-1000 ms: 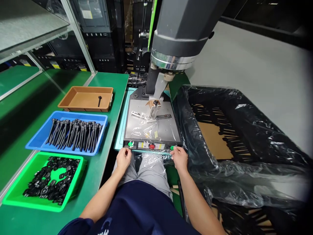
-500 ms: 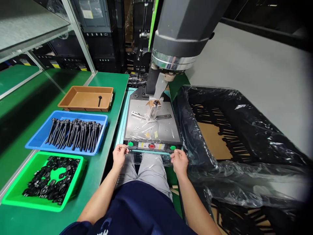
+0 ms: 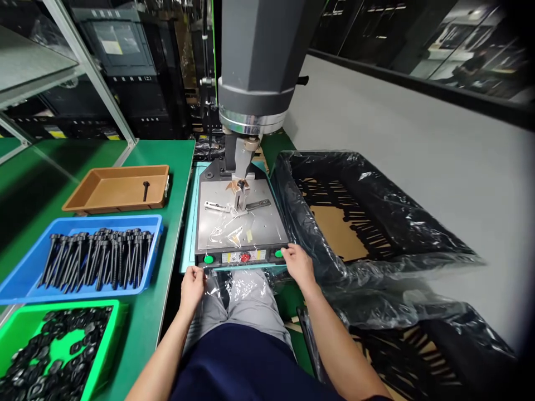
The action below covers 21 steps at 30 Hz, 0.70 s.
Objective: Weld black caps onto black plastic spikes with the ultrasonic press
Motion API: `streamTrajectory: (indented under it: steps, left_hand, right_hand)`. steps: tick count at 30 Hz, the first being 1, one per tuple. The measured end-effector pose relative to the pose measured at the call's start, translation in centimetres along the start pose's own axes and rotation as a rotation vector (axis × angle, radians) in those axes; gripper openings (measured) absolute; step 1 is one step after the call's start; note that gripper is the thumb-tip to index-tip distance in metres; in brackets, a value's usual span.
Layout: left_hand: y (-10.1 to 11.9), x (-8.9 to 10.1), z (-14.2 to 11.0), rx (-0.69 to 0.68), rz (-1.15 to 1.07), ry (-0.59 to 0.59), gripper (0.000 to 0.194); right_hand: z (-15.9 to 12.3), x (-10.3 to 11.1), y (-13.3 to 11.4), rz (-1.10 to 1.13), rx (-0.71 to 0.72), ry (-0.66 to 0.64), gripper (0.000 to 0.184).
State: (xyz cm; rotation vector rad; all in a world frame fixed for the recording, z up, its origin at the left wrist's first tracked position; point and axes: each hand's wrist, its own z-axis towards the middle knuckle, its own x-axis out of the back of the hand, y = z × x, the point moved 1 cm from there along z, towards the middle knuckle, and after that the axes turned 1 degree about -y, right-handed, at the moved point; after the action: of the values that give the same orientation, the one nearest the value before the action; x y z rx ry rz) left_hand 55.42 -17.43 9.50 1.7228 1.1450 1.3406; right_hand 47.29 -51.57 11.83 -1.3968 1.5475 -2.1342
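My left hand (image 3: 191,287) hovers below the front left of the press machine's base (image 3: 242,225), fingers curled on the edge of a clear plastic film (image 3: 234,287) that hangs over my lap. My right hand (image 3: 297,263) rests at the base's front right corner, fingers stretched beside the right green button (image 3: 278,254). A left green button (image 3: 208,259) and a red button (image 3: 244,257) sit on the front panel. A small black part (image 3: 240,185) stands in the fixture under the press head (image 3: 251,120).
On the green bench to the left sit a brown tray (image 3: 104,195) holding one bolt (image 3: 145,190), a blue tray (image 3: 25,281) of several long black bolts (image 3: 96,255), and a green tray (image 3: 109,340) of black nuts (image 3: 45,356). A bag-lined box (image 3: 376,234) stands on the right.
The view has swung right and up. My left hand has dropped lower, away from the left green button. My right hand has risen to the base's front right corner.
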Motion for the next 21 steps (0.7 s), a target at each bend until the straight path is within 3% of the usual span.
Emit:
streamTrajectory:
  steps: [2, 6, 9, 12, 17, 21]
  left_hand:
    - [0.2, 0.5, 0.0, -0.038, 0.141, 0.024, 0.020]
    - [2.0, 1.4, -0.1, -0.222, 0.277, 0.170, 0.032]
    - [4.3, 1.2, 1.0, -0.384, 0.203, 0.158, 0.033]
    - [7.2, 0.0, 3.6, -0.467, 0.160, 0.095, 0.029]
    - [12.3, -3.4, 8.5, -0.553, 0.449, 0.047, 0.018]
    - [14.6, -5.6, 11.0, -0.524, 0.576, 0.042, 0.018]
  right_hand:
    - [1.6, -0.2, -1.3, -0.136, 0.221, 0.095, 0.029]
    - [4.3, -2.3, -2.8, -0.278, 0.472, 0.070, 0.028]
    - [5.4, -3.7, -2.3, -0.346, 0.494, 0.070, 0.027]
    - [5.9, -4.1, -1.3, -0.376, 0.482, 0.075, 0.026]
    - [5.5, -4.1, -0.6, -0.364, 0.515, 0.109, 0.024]
    - [5.1, -4.2, -0.7, -0.375, 0.526, 0.153, 0.025]
